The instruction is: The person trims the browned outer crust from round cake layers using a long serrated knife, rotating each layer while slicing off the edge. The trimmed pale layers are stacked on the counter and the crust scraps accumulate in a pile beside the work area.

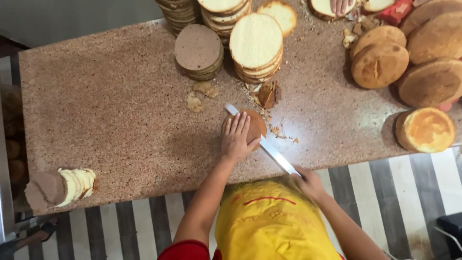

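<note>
My left hand (236, 137) lies flat, fingers spread, on top of a small round brown cake (256, 126) on the speckled stone counter (110, 106). My right hand (308, 182) grips the handle of a long knife (267, 147) near the counter's front edge. The blade runs diagonally through the cake under my left hand, and its tip sticks out at the far side. My yellow apron (272, 221) shows below the counter edge.
Stacks of sliced cake rounds, pale (256, 45) and brown (198, 50), stand at the back. Whole brown cakes (380, 62) crowd the right side, with one golden cake (426, 129) near the edge. Crust scraps (267, 94) lie about. Another person's fingers (340, 6) touch a cake at the top. Cake pieces (60, 185) sit front left.
</note>
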